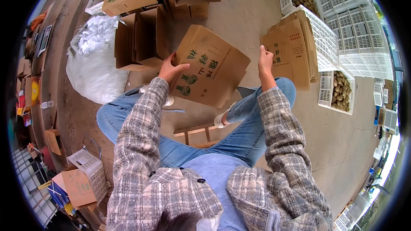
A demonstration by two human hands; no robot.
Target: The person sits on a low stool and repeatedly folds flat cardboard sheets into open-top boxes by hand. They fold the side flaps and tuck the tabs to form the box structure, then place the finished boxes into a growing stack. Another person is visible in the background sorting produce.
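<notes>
My left hand (170,69) grips the left edge of a brown cardboard carton (209,66), its thumb on the printed face and its other fingers hidden behind. The carton is tilted between my knees, with green and dark printing on its front. My right hand (266,62) is raised to the right of the carton, apart from it, with the thumb stretched up and the other fingers partly bent. Nothing shows in it. Just beyond it leans a stack of flattened cartons (289,45); whether the fingers touch the stack is unclear.
Opened cartons (147,38) stand at the far left beside a white sack (96,66). White plastic crates (357,30) are piled at the right; a crate of brown round produce (341,92) sits below them. A wooden stool frame (197,131) shows between my legs.
</notes>
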